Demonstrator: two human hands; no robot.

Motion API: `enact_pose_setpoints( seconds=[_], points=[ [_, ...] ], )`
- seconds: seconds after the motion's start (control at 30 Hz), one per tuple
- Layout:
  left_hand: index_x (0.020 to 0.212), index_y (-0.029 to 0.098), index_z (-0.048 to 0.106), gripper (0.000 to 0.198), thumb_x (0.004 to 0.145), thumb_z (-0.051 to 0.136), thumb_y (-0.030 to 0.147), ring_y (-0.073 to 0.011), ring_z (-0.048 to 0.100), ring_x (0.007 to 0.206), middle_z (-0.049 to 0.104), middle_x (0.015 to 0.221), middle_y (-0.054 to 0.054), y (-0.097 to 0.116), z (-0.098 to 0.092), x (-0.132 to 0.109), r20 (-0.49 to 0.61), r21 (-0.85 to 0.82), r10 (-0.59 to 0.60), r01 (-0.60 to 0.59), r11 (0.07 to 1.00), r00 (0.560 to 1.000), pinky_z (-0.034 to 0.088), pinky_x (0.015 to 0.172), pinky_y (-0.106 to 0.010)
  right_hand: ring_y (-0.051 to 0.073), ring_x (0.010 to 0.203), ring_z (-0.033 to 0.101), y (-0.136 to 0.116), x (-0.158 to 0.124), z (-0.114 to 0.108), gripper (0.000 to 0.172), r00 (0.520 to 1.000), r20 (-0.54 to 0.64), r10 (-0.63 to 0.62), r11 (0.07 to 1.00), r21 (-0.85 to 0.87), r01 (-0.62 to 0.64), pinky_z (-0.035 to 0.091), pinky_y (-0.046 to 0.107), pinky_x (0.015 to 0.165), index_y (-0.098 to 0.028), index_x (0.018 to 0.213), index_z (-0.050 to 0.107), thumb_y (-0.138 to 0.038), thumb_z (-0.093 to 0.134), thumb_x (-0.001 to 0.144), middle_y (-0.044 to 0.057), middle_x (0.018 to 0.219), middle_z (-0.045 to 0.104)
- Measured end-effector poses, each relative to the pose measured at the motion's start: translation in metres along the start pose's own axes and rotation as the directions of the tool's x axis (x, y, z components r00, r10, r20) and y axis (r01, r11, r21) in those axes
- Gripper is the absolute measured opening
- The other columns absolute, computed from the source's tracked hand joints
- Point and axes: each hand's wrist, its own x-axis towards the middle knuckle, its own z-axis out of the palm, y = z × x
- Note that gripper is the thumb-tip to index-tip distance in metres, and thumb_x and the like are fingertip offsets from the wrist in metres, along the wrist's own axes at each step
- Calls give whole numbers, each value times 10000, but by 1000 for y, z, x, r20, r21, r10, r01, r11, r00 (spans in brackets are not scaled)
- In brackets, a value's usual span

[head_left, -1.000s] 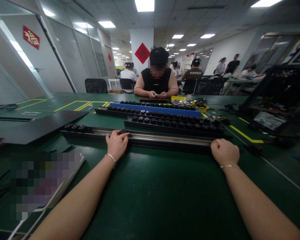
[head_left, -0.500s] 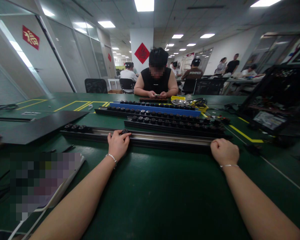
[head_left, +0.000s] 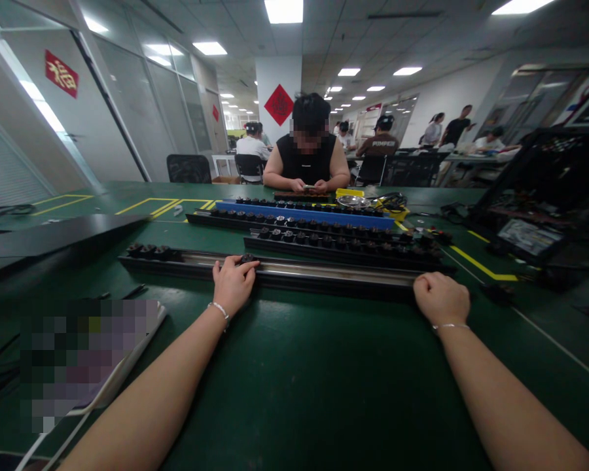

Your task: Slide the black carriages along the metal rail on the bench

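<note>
A long black rail (head_left: 324, 272) with a metallic channel lies across the green table. Several small black round parts (head_left: 148, 250) sit at its left end. My left hand (head_left: 233, 282) is closed round a single black part (head_left: 248, 259) on the rail, left of the middle, with fingers over the rail's near edge. At the rail's right end my right hand (head_left: 440, 298) is curled into a fist against it; whatever it holds is hidden.
Behind lie black strips (head_left: 324, 240) and a blue strip (head_left: 299, 213) bearing round parts. A dark flat panel (head_left: 63, 234) is at left, above a blurred white-edged device (head_left: 98, 360) with cables. A person (head_left: 308, 147) sits opposite. Dark equipment (head_left: 530, 196) stands at right.
The dark flat panel at left has shifted left and tilted, and the hand at the left edge is out of view. My hands have hardly moved.
</note>
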Motion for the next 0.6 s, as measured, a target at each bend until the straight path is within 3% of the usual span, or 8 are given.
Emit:
enact_pose_setpoints(
  seconds=[0.6],
  points=[
    [1050,313,677,300,869,439,296,-231,495,1147,572,1138,-107,-1,4,-2,4,8,59,-59,998,998,223,1048,-542,153,657,450,0,0,0,286,1000,-5,2,1000,-11,-2,221,295,575,-154,660,620,-189,380,812,74,746,614]
  ],
)
